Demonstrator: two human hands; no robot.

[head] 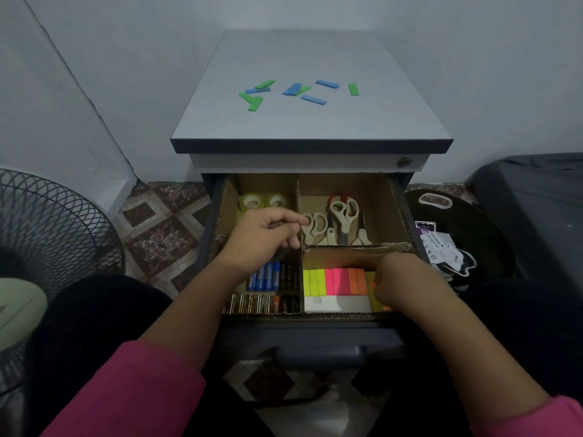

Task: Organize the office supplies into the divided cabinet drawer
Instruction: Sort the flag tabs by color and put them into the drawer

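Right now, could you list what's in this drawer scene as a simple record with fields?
back-left section: tape rolls
back-right section: scissors
front-left section: batteries
front-right section: sticky notes
left hand: fingers curled, over the left sections
right hand: at the sticky notes' right end
cabinet top: green and blue strips

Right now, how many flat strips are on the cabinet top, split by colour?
Green strips: 5
Blue strips: 4
Total on the cabinet top: 9, some overlapping.
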